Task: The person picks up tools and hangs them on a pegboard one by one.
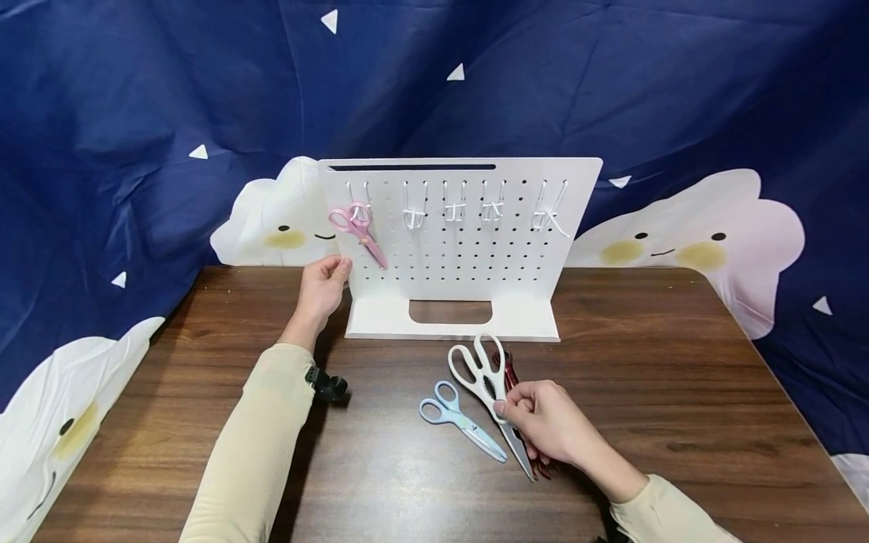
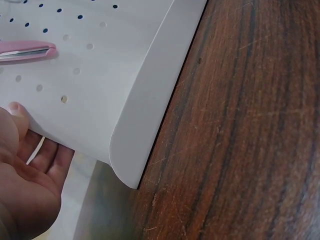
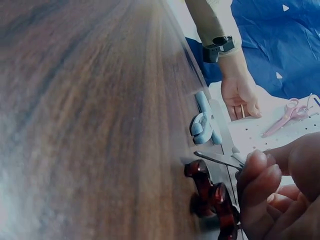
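My left hand [image 1: 324, 290] holds the left edge of a white pegboard [image 1: 434, 253], thumb on its front and fingers behind, as the left wrist view also shows. Pink scissors [image 1: 364, 235] hang from the board's leftmost hook. My right hand [image 1: 546, 422] pinches white-handled scissors [image 1: 483, 381] near the pivot, their handles toward the board and blades toward me. Beneath them lies a glossy dark red tool [image 3: 218, 197], mostly covered by the scissors and hand in the head view. Light blue scissors [image 1: 456, 416] lie on the table, just left of the white ones.
Several white wire hooks [image 1: 492, 207] run along the board's upper part. The board's base [image 1: 380, 320] stands on the brown wooden table [image 1: 665, 377]. A dark blue cloth [image 1: 434, 75] with white cloud shapes hangs behind.
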A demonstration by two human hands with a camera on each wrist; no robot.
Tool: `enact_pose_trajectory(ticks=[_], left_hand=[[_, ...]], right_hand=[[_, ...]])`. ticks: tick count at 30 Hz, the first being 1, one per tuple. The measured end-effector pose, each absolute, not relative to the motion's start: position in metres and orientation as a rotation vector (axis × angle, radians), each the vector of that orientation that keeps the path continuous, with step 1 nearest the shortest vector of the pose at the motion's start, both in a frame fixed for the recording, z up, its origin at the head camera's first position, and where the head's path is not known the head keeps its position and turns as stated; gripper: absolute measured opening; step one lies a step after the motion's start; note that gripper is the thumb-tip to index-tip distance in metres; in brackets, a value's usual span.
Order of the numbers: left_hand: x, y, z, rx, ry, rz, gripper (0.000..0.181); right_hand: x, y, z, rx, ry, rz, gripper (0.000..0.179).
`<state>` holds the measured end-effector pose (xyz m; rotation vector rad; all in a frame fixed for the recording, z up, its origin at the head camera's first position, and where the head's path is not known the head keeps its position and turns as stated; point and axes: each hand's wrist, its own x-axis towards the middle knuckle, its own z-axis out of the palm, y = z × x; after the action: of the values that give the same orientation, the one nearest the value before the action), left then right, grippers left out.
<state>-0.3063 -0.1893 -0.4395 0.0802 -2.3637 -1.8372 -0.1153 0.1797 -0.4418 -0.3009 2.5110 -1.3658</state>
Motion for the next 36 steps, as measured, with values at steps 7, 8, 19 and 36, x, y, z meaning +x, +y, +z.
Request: enact_pose_trajectory(ticks=[7, 8, 19, 36], left_hand=[[-0.304, -0.190, -0.440, 0.086, -2.361, -1.822, 0.035], [-0.304, -0.190, -0.440, 0.083, -2.358, -1.823, 0.035], [-0.303, -0.187, -0.440, 0.071, -2.337, -1.848, 0.033], [-0.305, -0.188, -0.438, 0.072, -2.345, -1.839, 0.034]], right_hand=[[-0.117, 0.181, -0.439, -0.318, 2.539, -1.392, 0.018], [-0.117, 0.181, -0.439, -0.321, 2.543, -1.396, 0.017], [-0.123, 0.181, -0.435, -0.338, 2.584, -1.371, 0.014], [-0.136, 0.175, -0.424, -0.419, 2.592, -1.407, 0.011]])
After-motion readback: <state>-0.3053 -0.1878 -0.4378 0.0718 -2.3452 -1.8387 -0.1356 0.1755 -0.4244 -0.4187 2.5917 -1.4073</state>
